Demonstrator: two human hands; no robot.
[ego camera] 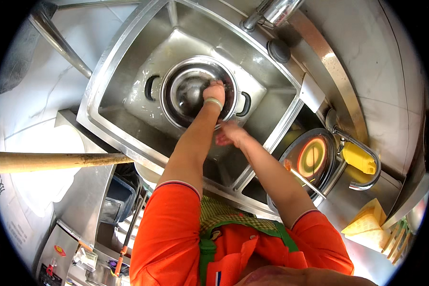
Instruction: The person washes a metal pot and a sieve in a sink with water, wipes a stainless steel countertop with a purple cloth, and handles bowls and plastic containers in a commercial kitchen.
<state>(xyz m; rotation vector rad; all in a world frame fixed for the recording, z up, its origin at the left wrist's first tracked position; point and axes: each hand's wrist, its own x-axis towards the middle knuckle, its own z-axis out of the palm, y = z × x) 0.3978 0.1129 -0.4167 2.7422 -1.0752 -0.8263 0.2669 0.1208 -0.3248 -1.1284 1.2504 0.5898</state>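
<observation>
A round stainless steel pot point(189, 91) with two black side handles stands in the large steel sink basin point(128, 121). My left hand point(214, 91), with a pale band at its wrist, reaches down inside the pot near its right wall. Its fingers are curled and partly hidden, so I cannot tell whether they hold anything. At the near right rim is my right hand point(230, 133), blurred, with its fingertips at or close to the rim. Whether it grips the pot is unclear. The left handle point(150, 87) and right handle point(246, 104) are both free of my hands.
A tap point(271, 16) overhangs the sink's far edge. In the compartment to the right sits a dark round pan point(325, 143), beside a curved faucet point(373, 171) and a yellow container point(357, 157). A wooden pole point(60, 161) juts in from the left.
</observation>
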